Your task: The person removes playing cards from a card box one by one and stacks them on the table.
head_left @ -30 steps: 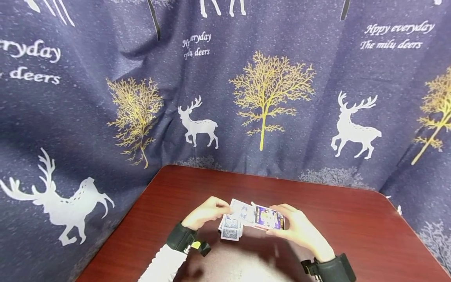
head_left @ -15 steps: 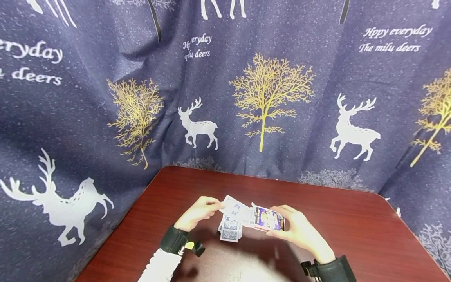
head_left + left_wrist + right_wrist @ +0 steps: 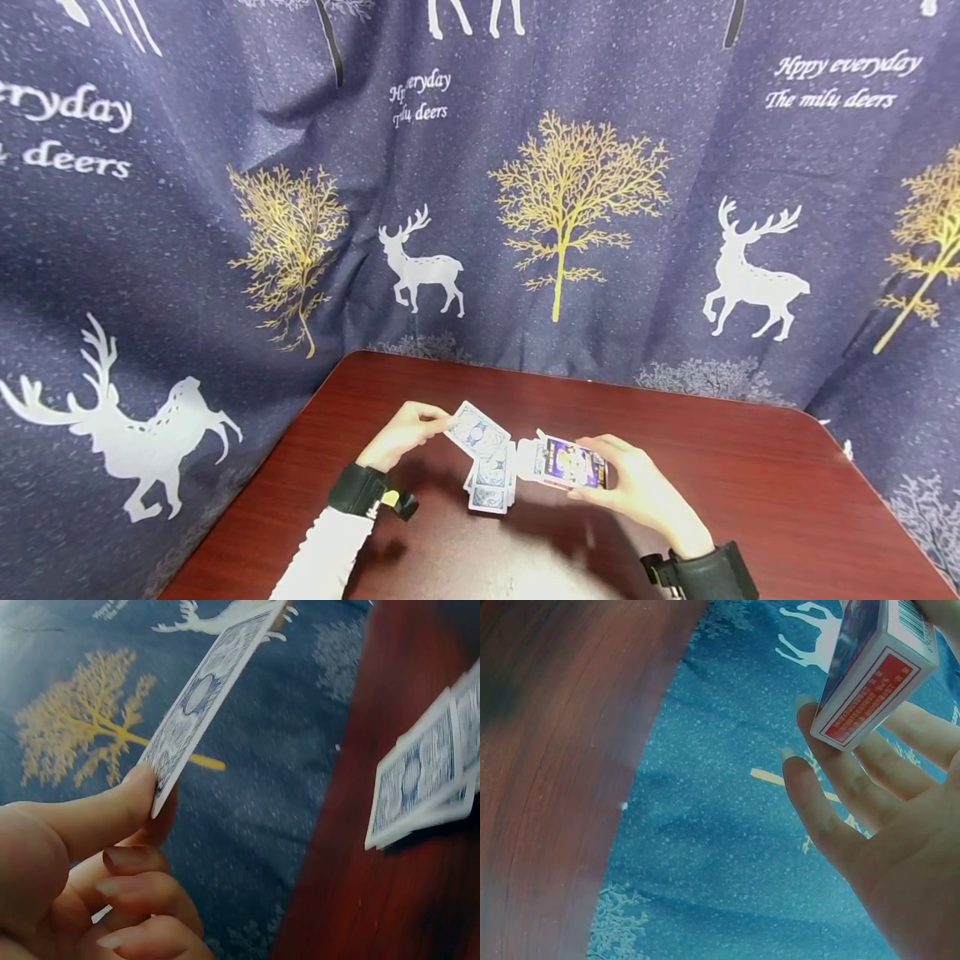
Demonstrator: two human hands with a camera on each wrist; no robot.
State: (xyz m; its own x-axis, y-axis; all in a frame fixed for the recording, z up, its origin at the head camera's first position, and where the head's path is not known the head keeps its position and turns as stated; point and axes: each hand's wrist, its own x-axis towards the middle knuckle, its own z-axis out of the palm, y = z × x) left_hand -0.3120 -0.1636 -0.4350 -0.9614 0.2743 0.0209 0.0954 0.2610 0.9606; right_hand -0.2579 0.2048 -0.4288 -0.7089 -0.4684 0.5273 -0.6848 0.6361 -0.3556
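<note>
The head view shows both hands above the near middle of the red-brown table (image 3: 712, 467): the left hand (image 3: 397, 433) pinches a single playing card (image 3: 477, 432) by its left end, and the right hand (image 3: 637, 483) holds the card box (image 3: 572, 462) with curled fingers around it. Between the hands, a small pile of cards (image 3: 491, 483) lies face down on the table, just left of the box. Only the left wrist view shows the pinch in detail: thumb (image 3: 97, 817) on the patterned back of the card (image 3: 206, 697), index finger behind it, remaining fingers curled and apart from it. In that view the card's long axis runs up and to the right, away from the hand, with its far corner cut off at the frame edge; the pile (image 3: 420, 780) is blurred at the right. Only the right wrist view shows the box's red-and-white side panel (image 3: 874, 682), resting on the fingertips (image 3: 817, 750); the box top is cut off. The box's printed face is too small to read in the head view. A blue deer-print curtain (image 3: 562, 208) hangs behind the table.
</note>
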